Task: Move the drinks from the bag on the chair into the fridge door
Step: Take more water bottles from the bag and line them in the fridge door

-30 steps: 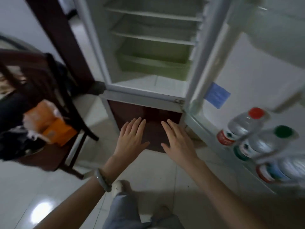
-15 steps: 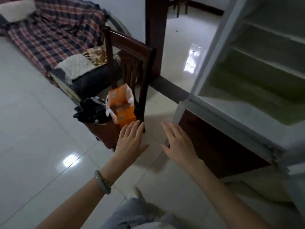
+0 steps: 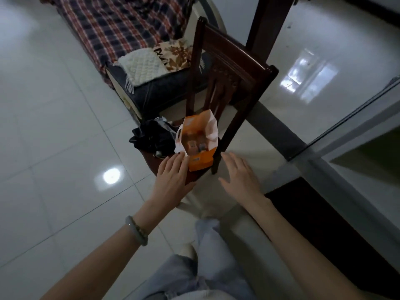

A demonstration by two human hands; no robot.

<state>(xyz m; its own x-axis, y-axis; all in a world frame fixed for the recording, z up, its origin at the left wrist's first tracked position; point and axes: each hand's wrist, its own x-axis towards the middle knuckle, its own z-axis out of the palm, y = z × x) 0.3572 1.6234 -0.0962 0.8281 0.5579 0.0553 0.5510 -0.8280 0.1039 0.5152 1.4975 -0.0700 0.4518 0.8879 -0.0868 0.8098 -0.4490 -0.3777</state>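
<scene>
An orange and white bag (image 3: 200, 161) stands open on the seat of a dark wooden chair (image 3: 229, 68). Inside it I see the tops of a few drinks (image 3: 195, 145). My left hand (image 3: 173, 177) is spread flat, its fingertips at the bag's near left edge. To the right of the chair's back post, my right hand (image 3: 240, 176) hovers with straight fingers and holds nothing. The fridge (image 3: 355, 135) shows only as its grey lower frame at the right edge; its door is out of view.
A crumpled black bag (image 3: 151, 136) lies on the chair seat left of the orange one. Behind the chair is a low bed with a plaid blanket (image 3: 121, 24) and white cushion (image 3: 140, 67). Glossy white floor tiles (image 3: 54, 148) spread to the left.
The view has swung left from the fridge and its door bottles to the chair. Both flat hands have moved up to the bag, the left one reaching its edge.
</scene>
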